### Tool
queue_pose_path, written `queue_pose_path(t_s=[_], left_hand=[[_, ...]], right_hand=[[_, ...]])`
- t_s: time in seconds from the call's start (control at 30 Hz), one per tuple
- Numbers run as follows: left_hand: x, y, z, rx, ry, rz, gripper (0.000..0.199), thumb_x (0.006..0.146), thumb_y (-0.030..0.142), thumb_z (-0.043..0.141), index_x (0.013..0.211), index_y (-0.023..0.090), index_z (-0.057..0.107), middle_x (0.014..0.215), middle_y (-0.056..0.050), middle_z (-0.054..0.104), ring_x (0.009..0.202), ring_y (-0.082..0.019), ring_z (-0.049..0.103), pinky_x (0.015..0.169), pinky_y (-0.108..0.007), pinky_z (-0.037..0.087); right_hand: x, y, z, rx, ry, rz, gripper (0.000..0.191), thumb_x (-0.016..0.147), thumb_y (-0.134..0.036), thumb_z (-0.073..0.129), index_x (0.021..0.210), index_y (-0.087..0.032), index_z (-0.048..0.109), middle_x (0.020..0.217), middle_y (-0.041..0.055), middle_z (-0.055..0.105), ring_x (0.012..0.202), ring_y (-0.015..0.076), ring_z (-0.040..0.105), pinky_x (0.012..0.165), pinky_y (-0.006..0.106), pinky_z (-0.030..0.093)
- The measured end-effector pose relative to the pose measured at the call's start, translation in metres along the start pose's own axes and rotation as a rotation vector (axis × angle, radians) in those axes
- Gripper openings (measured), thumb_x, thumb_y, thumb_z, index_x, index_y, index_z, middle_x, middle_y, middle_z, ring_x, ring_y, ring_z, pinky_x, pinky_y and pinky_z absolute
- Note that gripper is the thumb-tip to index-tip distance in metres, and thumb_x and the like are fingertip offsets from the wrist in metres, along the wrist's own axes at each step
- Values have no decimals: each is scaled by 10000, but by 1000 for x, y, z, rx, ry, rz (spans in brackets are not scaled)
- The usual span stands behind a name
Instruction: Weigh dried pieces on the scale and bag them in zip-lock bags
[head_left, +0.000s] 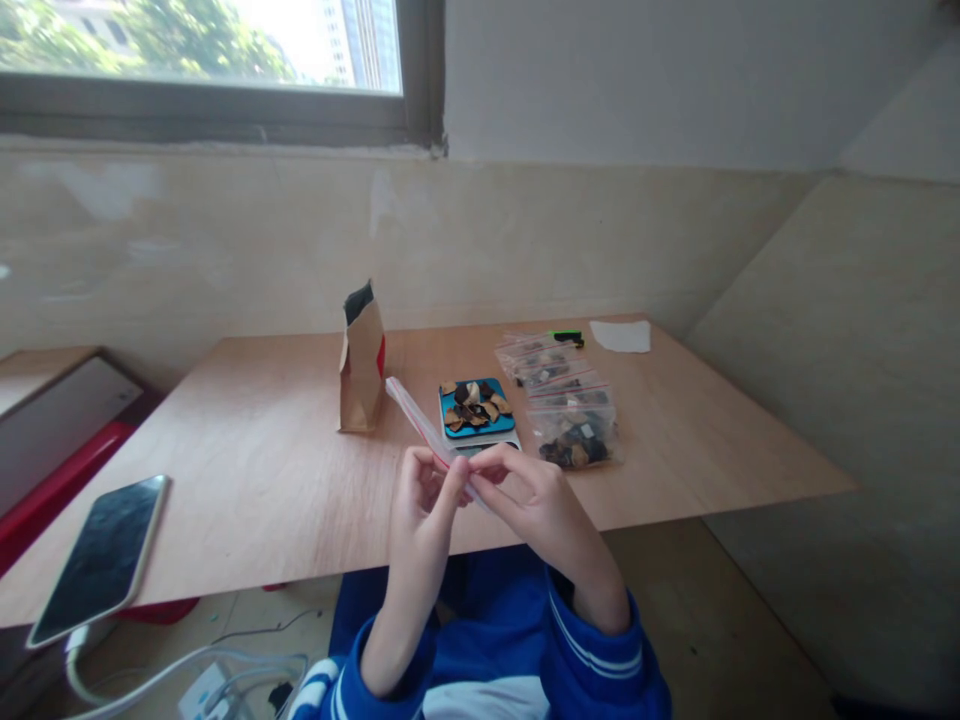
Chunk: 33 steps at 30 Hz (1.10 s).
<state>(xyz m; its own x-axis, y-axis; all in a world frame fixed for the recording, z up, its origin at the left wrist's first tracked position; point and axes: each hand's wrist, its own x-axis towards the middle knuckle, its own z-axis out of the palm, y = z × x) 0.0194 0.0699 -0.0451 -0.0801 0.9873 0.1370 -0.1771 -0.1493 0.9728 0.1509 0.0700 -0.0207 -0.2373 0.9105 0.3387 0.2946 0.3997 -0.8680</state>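
A clear zip-lock bag (415,412) with a red line along its seal is pinched between both hands above the table's front edge. My left hand (426,500) grips it with thumb and fingers. My right hand (529,490) pinches the same bag beside the left thumb. Just beyond the hands sits a small scale (495,437) with a blue tray (478,431). Dried brown and black pieces (480,400), some pale, lie on the tray. The bag looks flat, and its lower part is hidden by my fingers.
Several filled zip-lock bags (577,425) overlap to the right, near a black and green object (568,338) and white paper (621,337). An open brown paper bag (362,375) stands left of the scale. A phone (101,560) with a charging cable (79,650) lies at the left edge.
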Motion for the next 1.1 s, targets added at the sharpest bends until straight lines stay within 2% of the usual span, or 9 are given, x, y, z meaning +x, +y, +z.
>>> queue_pose_path(t_s=[0.13, 0.3, 0.4, 0.5, 0.67, 0.77, 0.9, 1.0, 1.1], left_hand=[[5, -12, -10, 171, -23, 56, 232, 879, 390, 565, 763, 204, 490, 685, 41, 546, 671, -104, 562, 651, -217, 452], [8, -17, -32, 522, 96, 180, 227, 881, 335, 532, 699, 202, 509, 705, 13, 545, 691, -135, 565, 658, -254, 445], [10, -18, -35, 687, 219, 350, 214, 842, 258, 556, 649, 199, 486, 883, -37, 593, 865, -173, 602, 776, -293, 463], [14, -20, -32, 744, 319, 492, 222, 828, 180, 528, 628, 202, 436, 1161, -99, 617, 1089, -216, 588, 906, -339, 454], [32, -28, -32, 669, 297, 622, 241, 806, 101, 482, 620, 218, 381, 1445, -125, 480, 1373, -272, 389, 1067, -420, 374], [44, -36, -34, 646, 271, 593, 213, 791, 101, 464, 616, 220, 444, 1366, -104, 567, 1263, -256, 520, 1024, -405, 426], [55, -47, -34, 664, 313, 504, 185, 776, 132, 448, 718, 210, 605, 830, 3, 725, 561, -112, 552, 987, -405, 457], [61, -50, -32, 714, 370, 380, 184, 776, 171, 447, 664, 206, 589, 487, 98, 457, 418, -78, 295, 877, -359, 485], [65, -50, -31, 769, 384, 243, 228, 789, 223, 456, 561, 211, 452, 486, 72, 365, 462, -98, 339, 624, -259, 416]], right_hand=[[6, 7, 6, -109, 101, 23, 141, 888, -265, 570, 762, -203, 572, 727, -18, 648, 700, 125, 618, 679, 228, 464], [15, 35, 1, -114, 504, 143, 147, 818, -230, 531, 699, -223, 446, 635, -32, 553, 601, 136, 565, 604, 245, 462], [22, 59, -1, -95, 452, 206, 147, 823, -264, 526, 699, -225, 457, 638, -21, 569, 617, 155, 581, 618, 272, 486], [33, 88, 1, -139, 297, 103, 182, 907, -328, 439, 840, -209, 559, 879, 58, 645, 887, 199, 634, 812, 342, 519], [59, 145, 13, -427, 438, 55, 414, 908, -272, 410, 1294, -153, 503, 1427, 174, 430, 1381, 266, 344, 1129, 478, 307], [72, 174, 17, -469, 335, 127, 462, 865, -234, 467, 1322, -182, 516, 1468, 152, 413, 1405, 286, 320, 1136, 518, 289], [79, 190, 16, -439, 313, 148, 376, 837, -195, 494, 1183, -156, 635, 1361, 178, 535, 1307, 297, 465, 1091, 500, 362], [79, 188, 11, -423, 340, 124, 331, 825, -174, 512, 1114, -154, 672, 1221, 166, 634, 1191, 278, 563, 1045, 462, 419], [80, 182, 7, -412, 374, 110, 269, 798, -146, 531, 998, -155, 711, 1106, 149, 682, 1095, 273, 611, 1000, 445, 453]])
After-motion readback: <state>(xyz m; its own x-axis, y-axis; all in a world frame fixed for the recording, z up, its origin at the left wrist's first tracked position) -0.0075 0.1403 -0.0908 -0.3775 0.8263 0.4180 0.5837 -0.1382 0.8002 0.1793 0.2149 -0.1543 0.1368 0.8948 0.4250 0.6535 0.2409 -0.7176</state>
